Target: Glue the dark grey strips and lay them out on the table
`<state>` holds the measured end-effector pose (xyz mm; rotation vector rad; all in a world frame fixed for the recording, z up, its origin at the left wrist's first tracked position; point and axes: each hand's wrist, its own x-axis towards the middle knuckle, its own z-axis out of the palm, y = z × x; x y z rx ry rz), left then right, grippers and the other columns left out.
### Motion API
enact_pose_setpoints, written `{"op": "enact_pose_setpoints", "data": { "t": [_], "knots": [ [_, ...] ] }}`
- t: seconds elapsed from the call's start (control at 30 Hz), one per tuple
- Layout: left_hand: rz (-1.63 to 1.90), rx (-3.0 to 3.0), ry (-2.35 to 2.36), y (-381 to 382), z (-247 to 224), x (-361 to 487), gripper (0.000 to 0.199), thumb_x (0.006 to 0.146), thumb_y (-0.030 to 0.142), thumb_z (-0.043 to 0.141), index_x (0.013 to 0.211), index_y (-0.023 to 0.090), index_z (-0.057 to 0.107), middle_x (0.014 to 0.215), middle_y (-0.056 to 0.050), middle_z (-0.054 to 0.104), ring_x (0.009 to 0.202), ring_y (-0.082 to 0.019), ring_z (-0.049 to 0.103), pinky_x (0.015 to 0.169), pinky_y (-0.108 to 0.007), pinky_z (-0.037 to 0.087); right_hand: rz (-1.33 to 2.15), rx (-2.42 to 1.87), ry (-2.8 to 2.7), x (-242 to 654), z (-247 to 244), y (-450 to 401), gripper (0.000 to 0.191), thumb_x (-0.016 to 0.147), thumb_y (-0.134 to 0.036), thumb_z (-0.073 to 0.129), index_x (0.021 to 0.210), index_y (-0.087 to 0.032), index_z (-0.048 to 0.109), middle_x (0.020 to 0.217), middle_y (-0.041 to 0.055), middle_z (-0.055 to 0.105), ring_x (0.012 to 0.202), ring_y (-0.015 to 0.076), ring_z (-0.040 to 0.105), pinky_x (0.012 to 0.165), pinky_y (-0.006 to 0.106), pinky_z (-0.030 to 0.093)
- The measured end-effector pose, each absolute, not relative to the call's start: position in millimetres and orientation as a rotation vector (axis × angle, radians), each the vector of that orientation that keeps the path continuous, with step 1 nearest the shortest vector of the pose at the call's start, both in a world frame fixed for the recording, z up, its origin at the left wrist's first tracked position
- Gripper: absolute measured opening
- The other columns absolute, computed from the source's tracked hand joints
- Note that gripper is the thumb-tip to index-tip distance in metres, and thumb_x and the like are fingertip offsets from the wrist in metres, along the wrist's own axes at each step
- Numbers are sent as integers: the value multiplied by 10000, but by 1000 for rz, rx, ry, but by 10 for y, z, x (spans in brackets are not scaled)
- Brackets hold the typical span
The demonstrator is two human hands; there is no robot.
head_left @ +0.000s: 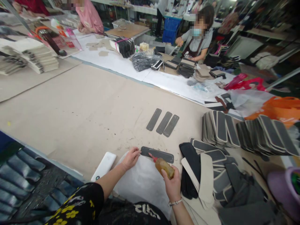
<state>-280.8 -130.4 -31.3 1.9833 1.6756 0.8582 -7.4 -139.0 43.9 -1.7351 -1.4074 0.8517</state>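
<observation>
My right hand [172,184] is wrapped round a squeeze glue bottle [161,165] with amber contents and a red nozzle. The bottle is tilted, its tip over a dark grey rounded strip [165,155] lying on the table. Thumb and fingers of my left hand [131,158] pinch the strip's left end. Thin lines show along the strip's edge. Beneath my forearms lies a translucent white sheet [140,179]. Beyond the strip, three similar dark strips [164,122] lie side by side, with light marks on them.
Right of me are loose black and beige pieces [206,175] and upright stacks of grey panels [220,128]. A white phone-like object [104,165] lies at left. Across the brown-paper-covered table [93,93], a masked co-worker [198,40] sits behind stacked pieces. A purple bucket [278,187] stands at far right.
</observation>
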Motion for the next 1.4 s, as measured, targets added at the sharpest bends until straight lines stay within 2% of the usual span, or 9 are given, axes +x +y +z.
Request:
{"op": "enact_pose_setpoints", "data": {
  "t": [0.17, 0.47, 1.03, 1.4],
  "knots": [
    [834, 1917, 1738, -1294, -375, -2805, 243, 924, 260, 457, 1021, 180, 665, 1030, -78, 536, 970, -165, 541, 880, -291, 499, 969, -1693, -1479, -300, 355, -1222, 461, 726, -481, 661, 1061, -193, 531, 1011, 84, 606, 937, 235, 577, 839, 416, 477],
    [722, 1883, 1744, -1292, -398, -2802, 257, 929, 248, 425, 917, 205, 678, 1016, -63, 514, 938, -152, 507, 853, -261, 467, 951, -1673, -1536, -463, 243, -1097, 431, 745, -471, 649, 1057, -206, 518, 1021, 73, 563, 963, 233, 543, 882, 423, 447],
    [679, 1862, 1749, -1277, -334, -2787, 280, 924, 263, 417, 861, 202, 683, 1029, -70, 521, 937, -157, 511, 866, -274, 462, 1013, -1683, -1548, -375, 243, -1322, 394, 753, -429, 642, 1057, -214, 514, 1014, 64, 589, 933, 220, 565, 842, 393, 470],
    [786, 1983, 1759, -1269, -407, -2784, 282, 934, 248, 415, 828, 193, 670, 1011, -76, 510, 889, -147, 529, 829, -275, 480, 872, -1803, -1487, 150, 273, -1464, 473, 735, -499, 649, 1081, -201, 525, 1033, 78, 594, 950, 236, 570, 852, 406, 474]
  ]
}}
